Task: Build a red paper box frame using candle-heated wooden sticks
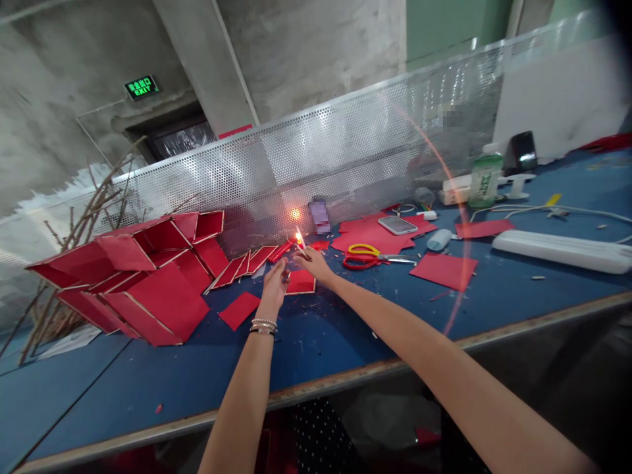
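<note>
My right hand (315, 262) pinches a thin white stick (301, 246) pointing up and away from me. A bright orange flame or glow (298, 237) shows beside the stick's upper end. Close by on the left, my left hand (274, 282) is raised with its fingers curled together; what they hold, if anything, cannot be made out. A red elongated object (280, 252) lies just beyond its fingertips. Below the hands on the blue table (336, 336) rests a red panel with pale edges (301, 283). A loose red square (239, 310) lies to the left.
A red multi-panelled structure (162, 283) and twigs (83, 243) stand left. Right are scissors (368, 256), red sheets (353, 236), a white phone (397, 225), a green bottle (486, 178) and a long white object (563, 251). A perforated metal screen (316, 151) runs behind.
</note>
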`<state>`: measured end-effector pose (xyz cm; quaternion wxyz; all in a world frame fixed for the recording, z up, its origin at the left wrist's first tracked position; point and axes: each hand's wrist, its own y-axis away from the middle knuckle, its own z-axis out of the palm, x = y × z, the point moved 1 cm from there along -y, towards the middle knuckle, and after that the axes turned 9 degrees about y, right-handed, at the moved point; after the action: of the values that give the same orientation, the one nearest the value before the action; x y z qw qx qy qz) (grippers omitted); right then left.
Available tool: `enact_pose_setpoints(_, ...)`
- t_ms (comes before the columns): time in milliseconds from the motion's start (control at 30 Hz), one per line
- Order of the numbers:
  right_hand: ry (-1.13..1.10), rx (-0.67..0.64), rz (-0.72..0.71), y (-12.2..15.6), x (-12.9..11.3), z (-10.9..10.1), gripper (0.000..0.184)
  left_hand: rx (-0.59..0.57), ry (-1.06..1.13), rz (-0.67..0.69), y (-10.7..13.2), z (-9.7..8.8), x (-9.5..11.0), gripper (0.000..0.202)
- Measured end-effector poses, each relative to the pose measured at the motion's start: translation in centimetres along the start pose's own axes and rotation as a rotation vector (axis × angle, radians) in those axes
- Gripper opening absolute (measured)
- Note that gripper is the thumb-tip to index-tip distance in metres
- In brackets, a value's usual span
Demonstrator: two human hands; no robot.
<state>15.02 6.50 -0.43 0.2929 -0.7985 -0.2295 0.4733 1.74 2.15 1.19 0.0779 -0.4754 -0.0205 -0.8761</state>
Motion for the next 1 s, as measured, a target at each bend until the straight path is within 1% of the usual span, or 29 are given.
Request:
enact_pose_setpoints(67, -0.104, -0.013, -0.002, 0.2, -0.2, 0.4, 0.024, 0.020, -0.014, -0.006, -0.1, -0.1, 0.1, 0.021)
enact_pose_setpoints(167, -0.213, 0.001, 0.013, 0.4, -0.2, 0.7, 0.023, 0.039, -0.053, -0.009, -0.3, -0.2, -0.1, 0.023)
enact_pose_setpoints(333, -0.256, -0.022, 0.038, 0.2, 0.3, 0.8, 0.016, 0.026, -0.143, 0.014, -0.7, -0.6, -0.9, 0.029)
enact_pose_setpoints(467, -0.184, -0.037, 0.024, 0.1, 0.8, 0.6, 0.018, 0.044, -0.212, 0.002, -0.9, -0.9, -1.2, 0.036)
enact_pose_setpoints(567, -0.108, -0.048, -0.008, 0.2, 0.9, 0.4, 0.019, 0.051, -0.261, 0.000, -0.9, -0.8, -1.2, 0.037)
enact_pose_setpoints(700, 0.011, -0.056, -0.065, 0.3, 0.8, 0.1, 0.016, 0.044, -0.310, 0.019, -0.8, -0.7, -1.2, 0.038)
enact_pose_setpoints(800, 0.085, -0.062, -0.115, 0.3, 0.9, 0.1, 0.015, 0.046, -0.317, -0.007, -0.6, -0.6, -1.1, 0.039)
enact_pose_setpoints(867, 0.124, -0.072, -0.131, 0.4, 1.2, 0.1, 0.017, 0.038, -0.334, -0.036, -0.5, -0.6, -1.1, 0.040)
enact_pose_setpoints(1000, 0.209, -0.111, -0.152, 0.6, 1.4, 0.2, 0.014, 0.043, -0.367, -0.073, -0.4, -0.7, -1.3, 0.040)
